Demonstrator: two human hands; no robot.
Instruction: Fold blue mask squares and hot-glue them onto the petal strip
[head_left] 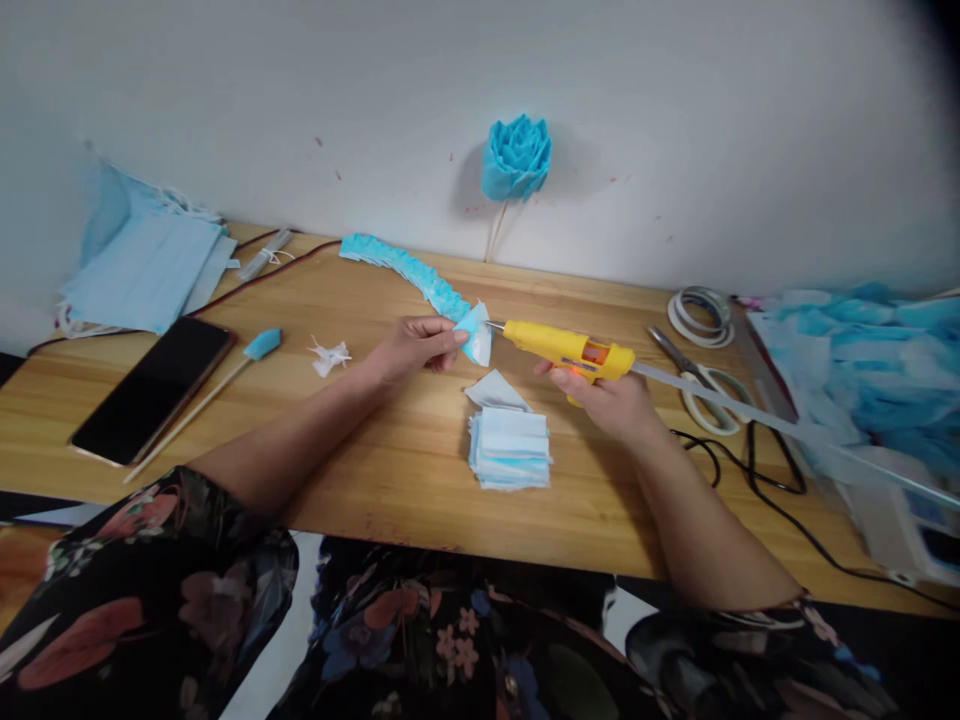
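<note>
Between the thumb and fingers of my left hand (pixel 424 348) is a small piece of blue-and-white fabric (pixel 476 335), folded at one side. My right hand (pixel 600 393) is wrapped round a yellow glue gun (pixel 566 350), its metal tip pointing left at the fabric's edge; whether it touches I cannot tell. A long clear glue stick (pixel 697 388) runs out of the gun's back. Below my hands lies a stack of cut fabric squares (pixel 511 448). Behind my left hand a curved row of folded blue pieces (pixel 405 268) stretches toward the wall.
A blue fabric flower (pixel 517 160) on a stick leans against the wall. At left are face masks (pixel 142 260), a phone (pixel 154 390) and a blue-tipped stick (pixel 199 412). Scissors (pixel 694 380), tape rolls (pixel 701 317), a black cord (pixel 795 520) and blue scraps (pixel 877 370) occupy the right.
</note>
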